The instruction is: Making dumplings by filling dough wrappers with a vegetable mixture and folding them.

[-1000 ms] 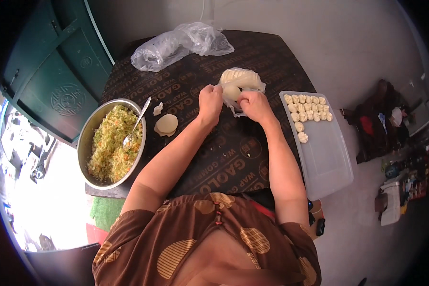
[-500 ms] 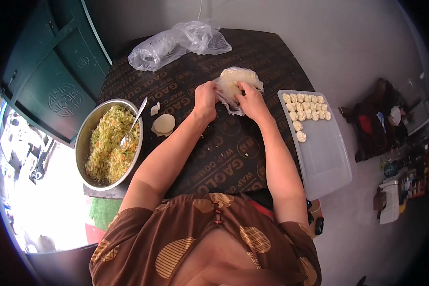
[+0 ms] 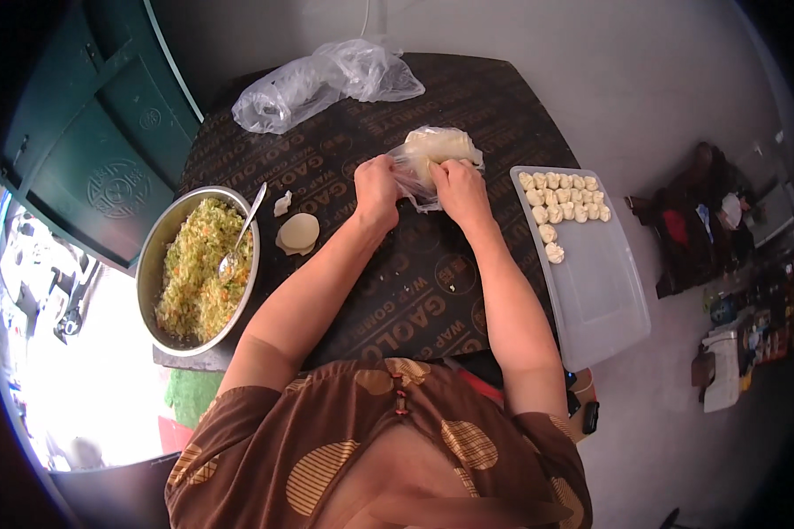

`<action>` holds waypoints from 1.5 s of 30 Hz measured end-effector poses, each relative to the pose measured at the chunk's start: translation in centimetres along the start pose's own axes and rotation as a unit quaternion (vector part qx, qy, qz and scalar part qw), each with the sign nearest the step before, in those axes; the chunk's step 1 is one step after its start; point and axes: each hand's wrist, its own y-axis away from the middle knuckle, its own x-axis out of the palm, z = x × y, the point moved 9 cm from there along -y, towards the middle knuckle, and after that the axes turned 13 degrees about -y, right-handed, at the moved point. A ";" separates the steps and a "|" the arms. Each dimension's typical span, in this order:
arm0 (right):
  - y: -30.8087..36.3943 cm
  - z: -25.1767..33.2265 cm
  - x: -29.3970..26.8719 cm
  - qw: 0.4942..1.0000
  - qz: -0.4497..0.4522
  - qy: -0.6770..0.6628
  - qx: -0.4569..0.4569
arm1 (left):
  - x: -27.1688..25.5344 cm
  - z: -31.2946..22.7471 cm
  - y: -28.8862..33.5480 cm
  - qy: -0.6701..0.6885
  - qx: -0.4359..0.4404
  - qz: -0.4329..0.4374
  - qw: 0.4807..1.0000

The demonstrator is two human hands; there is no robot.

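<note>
A clear plastic bag lies on the dark table, wrapped around a stack of pale round dumpling wrappers. My left hand is closed on the bag's left edge and pulls the film taut. At the near end of the stack, the fingers of my right hand are closed on the wrappers; the fingertips are partly hidden. A few loose wrappers rest on the table left of my left forearm. Beside them sits a small white scrap.
On the left stands a metal bowl of chopped vegetable filling with a spoon in it. A translucent tray on the right holds several folded dumplings. Another crumpled plastic bag lies at the far edge.
My right hand's fingers have drawn in closer around the near end of the wrappers. My left hand has shifted slightly left, stretching the bag. The view has moved a little.
</note>
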 end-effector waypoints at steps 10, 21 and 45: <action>0.2 0.9 -0.9 0.996 -0.048 0.045 0.066 | 0.1 2.4 -1.3 0.067 -0.104 0.012 0.992; -0.2 -1.2 -1.4 0.989 -0.050 0.018 0.135 | 0.8 1.4 0.3 0.003 -0.126 0.056 0.990; 0.3 1.8 -2.4 0.993 0.036 0.106 0.047 | 2.7 1.9 -1.0 -0.054 -0.065 0.144 0.986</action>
